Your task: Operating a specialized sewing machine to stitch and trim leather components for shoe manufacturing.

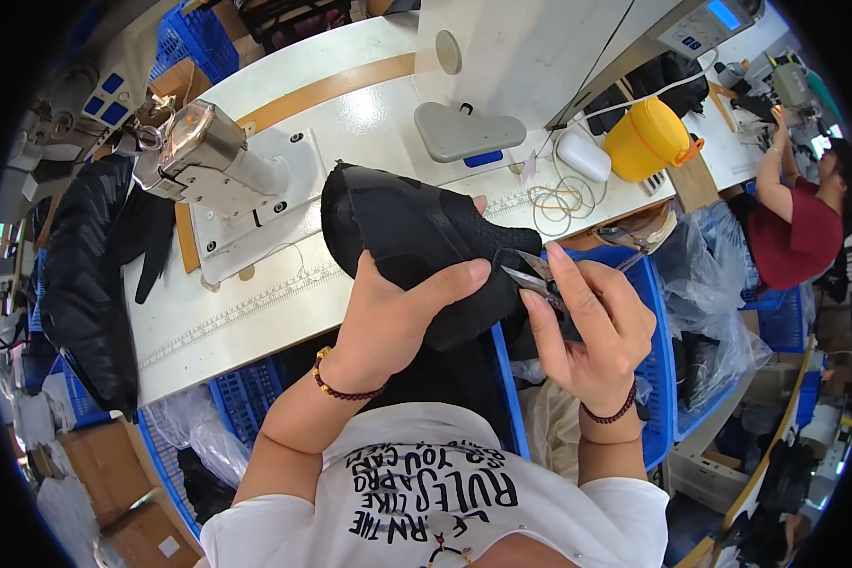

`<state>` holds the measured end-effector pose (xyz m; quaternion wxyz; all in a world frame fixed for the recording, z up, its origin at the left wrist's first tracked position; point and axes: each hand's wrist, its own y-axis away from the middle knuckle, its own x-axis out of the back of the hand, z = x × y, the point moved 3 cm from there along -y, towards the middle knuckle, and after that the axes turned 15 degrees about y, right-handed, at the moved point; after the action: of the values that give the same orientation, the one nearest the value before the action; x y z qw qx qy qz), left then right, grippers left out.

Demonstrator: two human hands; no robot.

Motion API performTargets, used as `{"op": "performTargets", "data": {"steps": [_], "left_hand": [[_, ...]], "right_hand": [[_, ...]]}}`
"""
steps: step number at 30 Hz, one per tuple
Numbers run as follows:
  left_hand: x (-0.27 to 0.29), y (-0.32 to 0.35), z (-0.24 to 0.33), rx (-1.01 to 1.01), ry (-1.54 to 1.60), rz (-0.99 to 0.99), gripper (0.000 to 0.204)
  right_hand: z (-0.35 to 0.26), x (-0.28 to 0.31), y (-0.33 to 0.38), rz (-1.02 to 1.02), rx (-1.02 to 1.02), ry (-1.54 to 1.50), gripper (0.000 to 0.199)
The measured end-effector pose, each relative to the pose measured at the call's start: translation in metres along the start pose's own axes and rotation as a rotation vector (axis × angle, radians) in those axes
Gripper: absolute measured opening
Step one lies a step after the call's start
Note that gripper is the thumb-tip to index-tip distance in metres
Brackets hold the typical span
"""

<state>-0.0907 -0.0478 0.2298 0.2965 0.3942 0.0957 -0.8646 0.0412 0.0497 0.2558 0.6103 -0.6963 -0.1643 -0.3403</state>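
Note:
A black fabric piece shaped like a shoe upper (398,222) is held up over the front edge of the white sewing table. My left hand (393,308) grips its near side, thumb on top, with a fingertip showing beyond the far edge. At the piece's right end, my right hand (592,317) holds small metal thread snips (532,278) between thumb and fingers. Their pointed blades are at the edge of the black fabric; whether they are cutting a thread is too small to tell.
A sewing machine post (222,156) stands at the left on the white table (256,308). Behind lie a grey machine part (469,133), a yellow jug (646,140) and a white mouse-like object (582,156). Blue crates (658,369) flank me; a co-worker in a red shirt (805,232) sits at right.

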Motion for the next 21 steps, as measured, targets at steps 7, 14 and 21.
{"op": "performTargets", "data": {"steps": [7, 14, 21], "left_hand": [[0.006, -0.001, 0.001, 0.027, 0.112, -0.029, 0.041], [0.007, -0.002, 0.009, 0.048, 0.194, -0.054, 0.04], [0.017, -0.004, 0.024, -0.054, 0.375, -0.217, 0.058]], "right_hand": [[0.005, 0.0, -0.001, 0.04, -0.104, -0.113, 0.04], [0.021, -0.016, 0.003, -0.134, -0.388, -0.393, 0.06], [0.01, -0.044, 0.004, -0.302, -0.599, -1.035, 0.014]]}}
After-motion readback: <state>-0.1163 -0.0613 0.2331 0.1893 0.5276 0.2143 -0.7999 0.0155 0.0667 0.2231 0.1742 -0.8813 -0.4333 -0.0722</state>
